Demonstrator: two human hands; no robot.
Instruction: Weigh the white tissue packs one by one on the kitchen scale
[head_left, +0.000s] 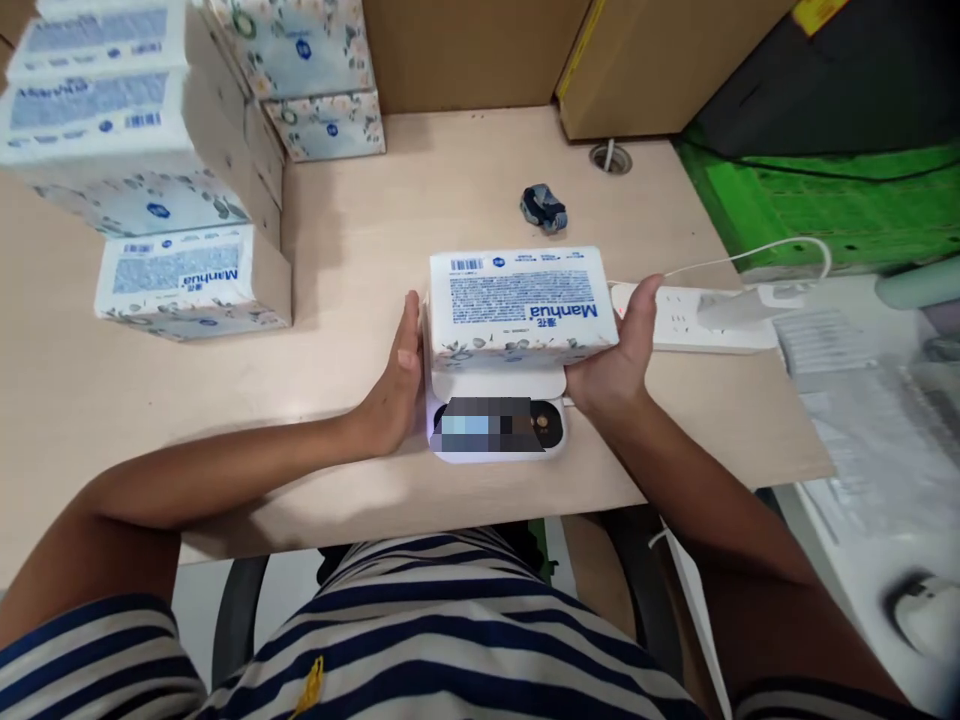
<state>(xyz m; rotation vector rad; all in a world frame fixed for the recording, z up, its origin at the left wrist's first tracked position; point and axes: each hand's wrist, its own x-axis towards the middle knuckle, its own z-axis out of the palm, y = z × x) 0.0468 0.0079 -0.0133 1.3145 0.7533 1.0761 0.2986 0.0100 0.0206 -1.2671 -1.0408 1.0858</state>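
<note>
A white tissue pack (517, 305) with blue "Manhua" print and a floral edge is over a small white scale (499, 385), covering most of its top; I cannot tell whether it rests on the plate. My right hand (611, 360) grips the pack's right end, thumb up along the side and fingers hidden beneath or behind it. To the left of the scale, my left hand (397, 390) stands on edge with its fingers stretched out, close to the scale's side and holding nothing. The scale's dark display is blurred out.
Stacked tissue packs (112, 130) stand at the far left, with more flowered packs (334, 125) behind. A dark blue-grey band (545, 208) lies beyond the scale. A white power strip (682, 320) with a cable is at the right. Cardboard (480, 50) borders the back.
</note>
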